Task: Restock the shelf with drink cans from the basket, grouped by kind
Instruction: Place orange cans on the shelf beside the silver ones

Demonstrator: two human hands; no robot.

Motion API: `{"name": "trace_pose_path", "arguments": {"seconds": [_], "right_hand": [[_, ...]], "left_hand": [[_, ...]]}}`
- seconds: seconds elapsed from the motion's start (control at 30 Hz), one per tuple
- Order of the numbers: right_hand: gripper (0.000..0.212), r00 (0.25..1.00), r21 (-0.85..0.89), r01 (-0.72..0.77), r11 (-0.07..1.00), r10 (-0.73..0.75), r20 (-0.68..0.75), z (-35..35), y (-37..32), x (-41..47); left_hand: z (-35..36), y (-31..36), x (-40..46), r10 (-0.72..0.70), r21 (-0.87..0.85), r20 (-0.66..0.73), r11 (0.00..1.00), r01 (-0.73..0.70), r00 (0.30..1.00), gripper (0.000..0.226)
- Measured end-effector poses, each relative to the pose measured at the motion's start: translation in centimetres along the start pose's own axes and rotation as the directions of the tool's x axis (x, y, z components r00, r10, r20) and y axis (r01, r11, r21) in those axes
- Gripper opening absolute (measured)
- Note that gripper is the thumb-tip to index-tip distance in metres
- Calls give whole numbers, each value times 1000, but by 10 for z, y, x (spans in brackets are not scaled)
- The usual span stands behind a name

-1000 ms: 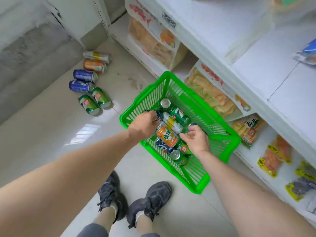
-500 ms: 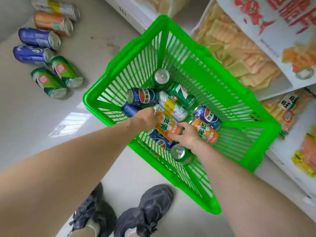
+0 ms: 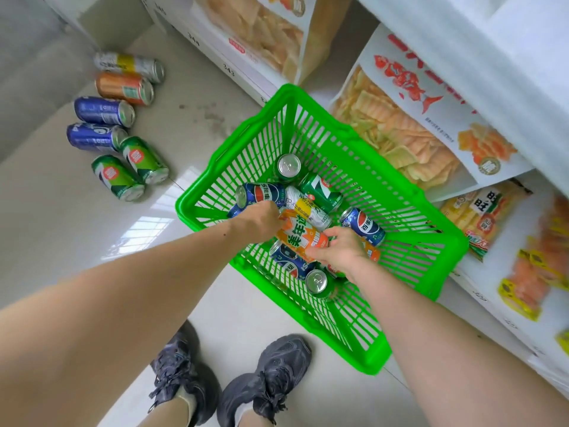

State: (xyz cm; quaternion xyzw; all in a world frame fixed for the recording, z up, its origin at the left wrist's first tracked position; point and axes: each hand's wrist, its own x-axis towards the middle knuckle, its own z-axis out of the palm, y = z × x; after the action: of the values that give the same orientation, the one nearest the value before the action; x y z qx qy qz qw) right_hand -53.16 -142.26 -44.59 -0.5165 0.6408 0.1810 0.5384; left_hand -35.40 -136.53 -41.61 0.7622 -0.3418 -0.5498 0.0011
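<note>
- Here both hands meet on one orange can (image 3: pixel 300 238) at the centre of the frame, inside the green basket (image 3: pixel 409 229): the left hand (image 3: pixel 257 221) grasps its upper-left end, and the right hand (image 3: pixel 337 249) pinches its lower-right end.
- The can lies on its side on top of the other cans; its long axis runs from upper left to lower right.
- The hands seem equally near.
- Six sorted cans (image 3: pixel 118 118) lie on the floor at the upper left.
</note>
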Motion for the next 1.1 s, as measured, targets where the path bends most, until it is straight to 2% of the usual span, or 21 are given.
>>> {"name": "trace_pose_path", "arguments": {"seconds": [0.07, 0.13, 0.2, 0.23, 0.33, 0.37, 0.4, 0.5, 0.53, 0.63, 0.7, 0.87, 0.97, 1.1], "right_hand": [[57, 1000, 4, 15, 1000, -15, -26, -8, -12, -17], [78, 999, 29, 36, 999, -35, -35, -20, -25, -34], [100, 997, 69, 79, 994, -78, -21, -30, -33, -44], [99, 996, 68, 88, 994, -87, -12, -37, -46, -62], [58, 991, 93, 133, 987, -134, 4, -56, -88, -134], [54, 987, 98, 159, 982, -160, 1, -61, -98, -152], [56, 983, 106, 182, 978, -183, -1, -66, -106, -169], [79, 971, 138, 236, 962, -240, 11, -79, -127, -219], [79, 966, 133, 253, 958, -258, 24, -83, -133, -234], [55, 942, 116, 325, 938, -332, 46, -97, -152, -283], [52, 933, 110, 350, 930, -356, 48, -107, -164, -320], [61, 916, 144, 397, 907, -401, 1, -120, -186, -396], [74, 899, 161, 437, 885, -436, -42, -127, -194, -440], [66, 866, 196, 499, 844, -487, -110, -139, -200, -497]], "left_hand": [[-17, 12, -23, 31, -22, -21, 999, -32, 999, 22], [-39, 28, -55, 62, -70, -57, 995, -66, 996, 18], [-59, 43, -86, 92, -148, -97, 983, -106, 991, 23], [-68, 50, -99, 98, -179, -126, 977, -120, 987, 25], [-95, 67, -141, 119, -235, -220, 957, -171, 968, 23], [-104, 72, -154, 132, -243, -250, 950, -194, 959, 22], [-113, 77, -168, 144, -243, -271, 946, -213, 952, 22], [-139, 90, -213, 181, -233, -304, 938, -257, 935, 22], [-148, 94, -229, 193, -225, -312, 936, -270, 930, 23], [-173, 104, -273, 235, -184, -322, 935, -304, 917, 27], [-191, 113, -302, 281, -167, -316, 924, -345, 906, 31], [-229, 135, -376, 364, -149, -325, 892, -427, 873, 51], [-247, 146, -421, 414, -69, -304, 889, -453, 858, 51], [-268, 166, -478, 466, -10, -283, 873, -488, 839, 58]]}}
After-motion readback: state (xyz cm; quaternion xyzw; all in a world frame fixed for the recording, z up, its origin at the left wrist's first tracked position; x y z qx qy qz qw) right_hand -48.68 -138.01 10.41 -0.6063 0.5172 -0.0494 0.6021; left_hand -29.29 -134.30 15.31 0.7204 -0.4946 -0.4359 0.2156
